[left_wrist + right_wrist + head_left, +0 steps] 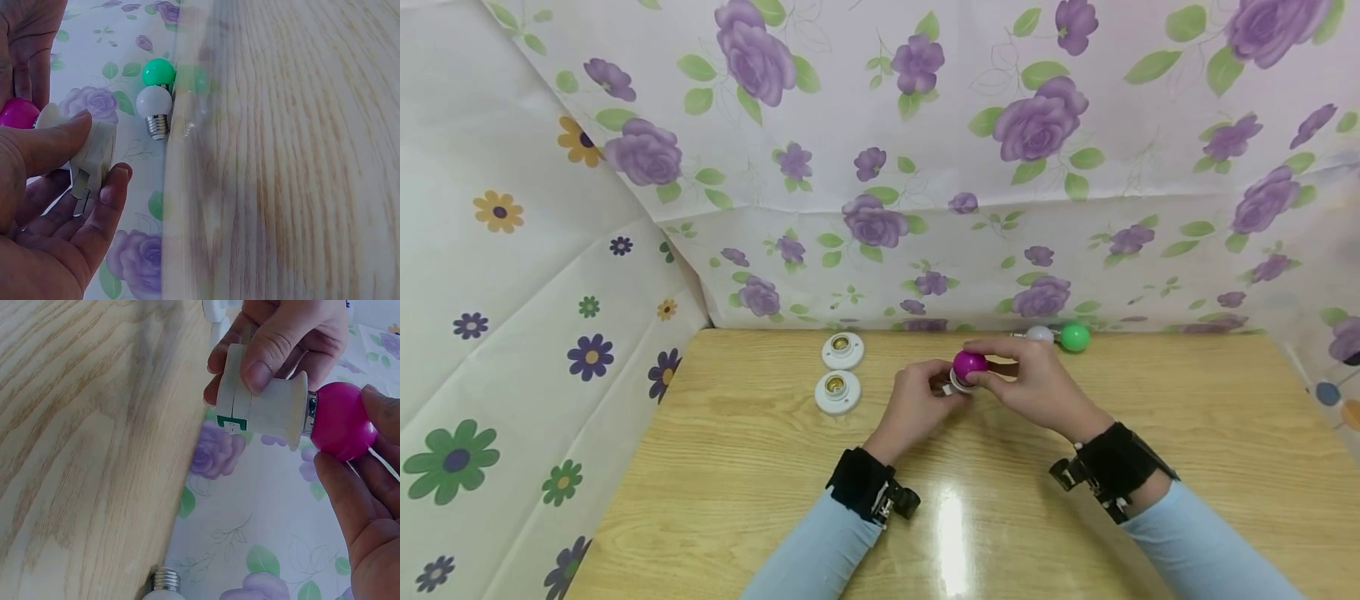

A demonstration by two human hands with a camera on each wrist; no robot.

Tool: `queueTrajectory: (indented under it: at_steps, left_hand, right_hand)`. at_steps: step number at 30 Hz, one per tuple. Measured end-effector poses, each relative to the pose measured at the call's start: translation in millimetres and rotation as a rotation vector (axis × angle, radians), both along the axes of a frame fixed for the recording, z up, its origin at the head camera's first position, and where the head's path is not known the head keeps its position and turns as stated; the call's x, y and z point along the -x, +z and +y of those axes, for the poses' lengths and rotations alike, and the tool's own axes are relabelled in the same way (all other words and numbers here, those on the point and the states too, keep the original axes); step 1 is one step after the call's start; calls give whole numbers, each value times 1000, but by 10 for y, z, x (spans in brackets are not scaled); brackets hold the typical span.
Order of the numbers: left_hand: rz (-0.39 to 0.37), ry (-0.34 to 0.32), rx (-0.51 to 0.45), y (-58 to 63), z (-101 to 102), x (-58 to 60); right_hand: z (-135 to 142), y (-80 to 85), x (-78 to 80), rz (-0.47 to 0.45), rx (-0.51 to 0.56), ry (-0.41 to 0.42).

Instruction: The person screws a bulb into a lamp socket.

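Left hand [917, 400], center of head view: thumb and fingers grip a white plug-in socket [272, 412]. Right hand [1037, 383], just right of it: thumb and fingertips pinch a magenta bulb [342, 425]. Bulb is at the socket's mouth, axes roughly in line; a strip of its metal base [312, 407] shows between globe and rim, thread depth can't tell. In the right wrist view the pair sits upper right, socket on its side, bulb to the right. Two flat prongs [81, 192] stick out of the socket, left of center in the left wrist view; green-edged switch [230, 423] on its side.

Rest: two round white lampholders, one [844, 361] just above the other [838, 407], left of center in head view. White bulb [154, 100] and green bulb [1075, 337] lie side by side at the wooden table's [760, 500] far edge, against floral cloth [820, 167].
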State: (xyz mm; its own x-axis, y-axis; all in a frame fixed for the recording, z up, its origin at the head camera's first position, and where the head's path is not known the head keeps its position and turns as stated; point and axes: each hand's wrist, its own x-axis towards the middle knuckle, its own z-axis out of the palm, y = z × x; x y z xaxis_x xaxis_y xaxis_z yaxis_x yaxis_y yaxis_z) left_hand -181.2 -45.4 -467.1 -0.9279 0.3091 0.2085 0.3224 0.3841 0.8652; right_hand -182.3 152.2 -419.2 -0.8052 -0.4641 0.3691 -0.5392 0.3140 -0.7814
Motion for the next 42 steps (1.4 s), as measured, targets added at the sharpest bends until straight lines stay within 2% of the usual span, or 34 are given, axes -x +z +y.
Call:
queueTrajectory:
  at_steps: [6,12,15,21,29,34,42]
  left_hand:
    - [-6,-11,-15,-8,-13,18]
    - [-36,-32,-35,-14,-33,36]
    - [-42,-43,-34,-17,-41,38]
    - [-38,-55,-22,-14,-45,42]
    - [0,-17,-14,-14,-8,22]
    - [-14,27,-8,-8,4,2]
    - [-18,42,-17,12,16,6]
  right_hand:
    - [-3,11,18,25,8,22]
    - [-10,19,29,12,12,57]
    - [-26,94,-13,-5,6,49]
    - [-21,105,-9,-22,8,38]
    - [-15,39,4,-14,11,34]
    - [-28,21,1,-9,2,19]
    - [-50,22,14,13,3,-10]
